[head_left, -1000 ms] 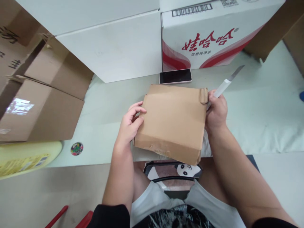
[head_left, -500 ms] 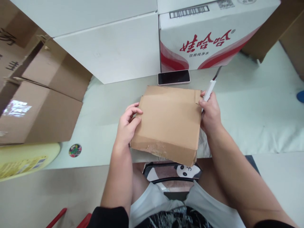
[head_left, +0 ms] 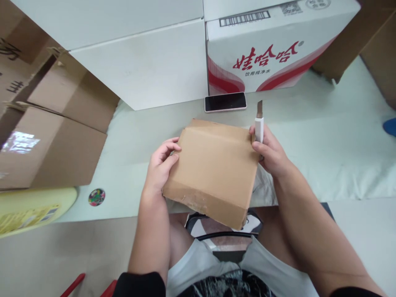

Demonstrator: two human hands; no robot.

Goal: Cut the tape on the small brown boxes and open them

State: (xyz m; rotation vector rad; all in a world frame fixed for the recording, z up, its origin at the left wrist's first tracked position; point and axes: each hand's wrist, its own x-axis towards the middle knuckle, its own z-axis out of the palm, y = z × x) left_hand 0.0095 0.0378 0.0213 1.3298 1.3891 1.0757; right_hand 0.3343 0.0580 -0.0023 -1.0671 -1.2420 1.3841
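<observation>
A small cardboard box [head_left: 213,165] is held between both hands over the near edge of the table [head_left: 324,144], its closest corner jutting out above the person's lap; whether its underside is resting on the tabletop cannot be told. The box is gripped at its left side by the left hand [head_left: 161,165], with the thumb laid near the edge and the fingers curled along the side. At the far right corner, the box is held by the right hand [head_left: 269,150], in which a white-handled knife [head_left: 259,128] is also clasped, its blade bared and pointed away from the body. The near flap of the box is creased and scuffed along its middle. Just beyond the box, a phone [head_left: 225,102] is laid flat, dark screen up, close to the foot of a white carton [head_left: 269,57] printed with red characters and red waves. Next to this carton, a plain white box [head_left: 145,70] is placed. On the left, large brown cartons [head_left: 68,152] are stood, with a pale yellow container [head_left: 34,210] lying nearer the person and a round, multicoloured disc [head_left: 97,197] set near the table's front edge.
</observation>
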